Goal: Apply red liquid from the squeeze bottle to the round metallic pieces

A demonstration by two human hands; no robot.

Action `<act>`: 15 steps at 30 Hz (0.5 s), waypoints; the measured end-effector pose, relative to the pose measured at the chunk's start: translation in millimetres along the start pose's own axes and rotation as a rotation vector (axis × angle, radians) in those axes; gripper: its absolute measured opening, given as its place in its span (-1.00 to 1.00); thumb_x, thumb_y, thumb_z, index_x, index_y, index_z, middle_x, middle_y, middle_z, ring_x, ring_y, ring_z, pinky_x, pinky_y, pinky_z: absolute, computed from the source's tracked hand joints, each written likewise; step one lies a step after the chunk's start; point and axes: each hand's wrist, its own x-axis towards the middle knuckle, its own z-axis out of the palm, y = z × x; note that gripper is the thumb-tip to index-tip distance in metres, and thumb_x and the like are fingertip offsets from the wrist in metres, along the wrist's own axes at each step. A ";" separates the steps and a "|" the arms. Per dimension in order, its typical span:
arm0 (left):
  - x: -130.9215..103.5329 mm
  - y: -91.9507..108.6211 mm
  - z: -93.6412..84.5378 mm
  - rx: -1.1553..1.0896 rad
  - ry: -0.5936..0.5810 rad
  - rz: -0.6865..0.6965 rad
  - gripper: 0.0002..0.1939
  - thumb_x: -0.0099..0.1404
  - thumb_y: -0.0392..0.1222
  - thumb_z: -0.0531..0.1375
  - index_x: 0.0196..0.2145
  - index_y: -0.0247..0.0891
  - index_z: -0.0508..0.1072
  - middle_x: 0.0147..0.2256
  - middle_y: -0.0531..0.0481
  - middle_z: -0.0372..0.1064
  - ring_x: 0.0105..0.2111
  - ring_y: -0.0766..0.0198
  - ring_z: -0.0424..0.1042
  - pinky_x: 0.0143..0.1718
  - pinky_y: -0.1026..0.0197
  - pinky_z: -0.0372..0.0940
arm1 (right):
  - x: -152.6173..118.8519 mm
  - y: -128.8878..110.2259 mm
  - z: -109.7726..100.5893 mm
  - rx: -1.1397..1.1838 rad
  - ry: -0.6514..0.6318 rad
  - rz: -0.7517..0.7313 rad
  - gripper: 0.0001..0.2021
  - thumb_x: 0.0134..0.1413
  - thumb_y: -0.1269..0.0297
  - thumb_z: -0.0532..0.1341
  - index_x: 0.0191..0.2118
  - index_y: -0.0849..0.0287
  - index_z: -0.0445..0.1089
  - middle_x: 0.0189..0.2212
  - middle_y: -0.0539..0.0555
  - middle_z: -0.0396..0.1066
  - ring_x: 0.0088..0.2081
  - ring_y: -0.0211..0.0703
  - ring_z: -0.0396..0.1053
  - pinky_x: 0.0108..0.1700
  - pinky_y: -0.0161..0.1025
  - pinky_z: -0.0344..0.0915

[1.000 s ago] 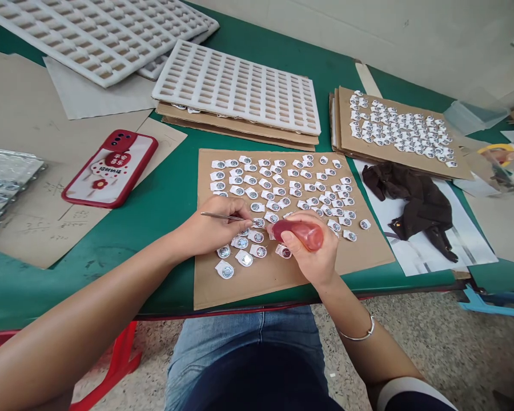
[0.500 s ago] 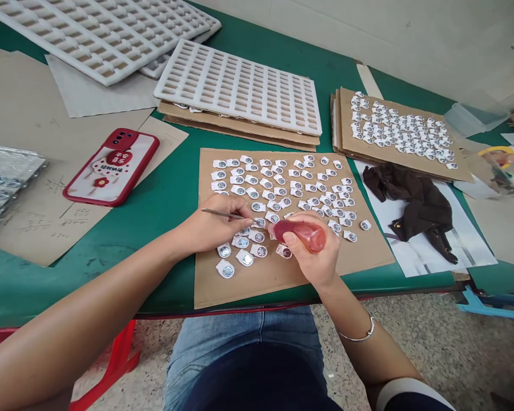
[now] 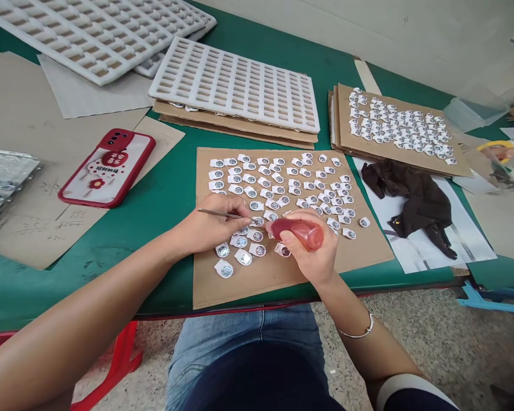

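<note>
My left hand is closed round thin metal tweezers, its fingertips low over the small white tabs with round silvery discs. My right hand grips a translucent red squeeze bottle, its narrow end tilted down to the left, close to the left fingertips. Whether the bottle's tip touches a tab I cannot tell. Many such tabs lie in loose rows on a brown cardboard sheet. Near the front, one disc tab lies apart from both hands. My hands hide a few of the tabs.
White slotted foam trays lie at the back on cardboard. A red-cased phone is at left beside a clear plastic tray. At right are another tab-covered cardboard stack and a dark cloth on white paper.
The view has shifted very slightly. Both hands keep nearly the same place and grip, and the tabs lie as before.
</note>
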 end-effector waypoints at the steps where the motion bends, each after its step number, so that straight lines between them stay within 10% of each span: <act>1: 0.0 0.8 -0.9 -0.019 -0.006 -0.014 -0.91 0.14 -0.20 0.18 -0.48 -0.24 0.43 -0.51 0.05 0.40 -0.53 0.36 0.34 -0.55 0.32 0.19 | 0.6 0.7 -1.0 0.073 0.030 0.053 -0.77 -0.10 0.32 0.28 -0.24 0.08 0.34 -0.30 0.03 0.39 -0.26 -0.15 0.41 -0.24 -0.09 0.39; 5: 0.7 0.9 -14.3 -0.148 0.148 -0.036 -0.91 0.07 -0.20 0.26 -0.49 -0.27 0.45 -0.54 0.05 0.39 -0.56 0.38 0.30 -0.59 0.32 0.16 | 14.5 2.9 -17.8 0.445 0.173 0.287 -0.84 0.07 0.15 0.11 -0.24 0.06 0.28 -0.45 -0.02 0.41 -0.48 -0.24 0.42 -0.58 -0.28 0.30; 9: 8.1 -13.1 -38.3 -0.463 0.538 0.096 -0.91 0.06 -0.27 0.28 -0.47 -0.31 0.42 -0.63 0.12 0.29 -0.59 0.43 0.26 -0.50 0.30 0.21 | 45.1 -1.2 -48.4 0.516 0.184 0.382 -0.75 0.09 0.05 0.04 -0.29 0.09 0.29 -0.44 0.01 0.44 -0.48 -0.27 0.41 -0.54 -0.32 0.26; 15: 28.8 -45.8 -58.1 -0.651 0.766 0.046 -0.86 0.02 -0.32 0.29 -0.45 -0.38 0.39 -0.48 0.00 0.44 -0.44 0.32 0.41 -0.34 0.22 0.30 | 101.7 4.9 -72.6 0.589 0.082 0.370 -0.70 -0.03 -0.01 0.12 -0.33 0.13 0.33 -0.42 0.03 0.41 -0.45 -0.29 0.37 -0.52 -0.33 0.22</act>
